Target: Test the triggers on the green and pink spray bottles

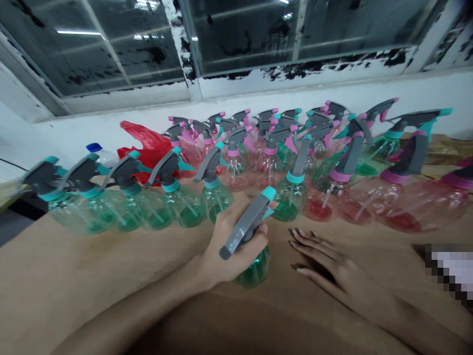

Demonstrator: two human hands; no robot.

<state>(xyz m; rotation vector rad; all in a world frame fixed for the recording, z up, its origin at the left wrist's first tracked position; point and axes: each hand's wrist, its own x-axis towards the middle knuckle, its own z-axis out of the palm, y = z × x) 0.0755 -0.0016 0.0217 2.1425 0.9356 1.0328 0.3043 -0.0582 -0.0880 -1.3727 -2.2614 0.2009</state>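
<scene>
My left hand is wrapped round the neck of a green spray bottle with a grey trigger head and a turquoise nozzle tip. The bottle's lower body shows beneath my fingers, close to the table surface; whether it touches the table I cannot tell. My right hand lies palm down to the right of it, fingers stretched out and apart, holding nothing. Just beyond my hands stands a row with green spray bottles on the left and pink spray bottles on the right.
More spray bottles crowd behind the front row, near the wall. A red plastic bag and a clear bottle with a blue cap are at the back left. Windows rise behind the wooden table.
</scene>
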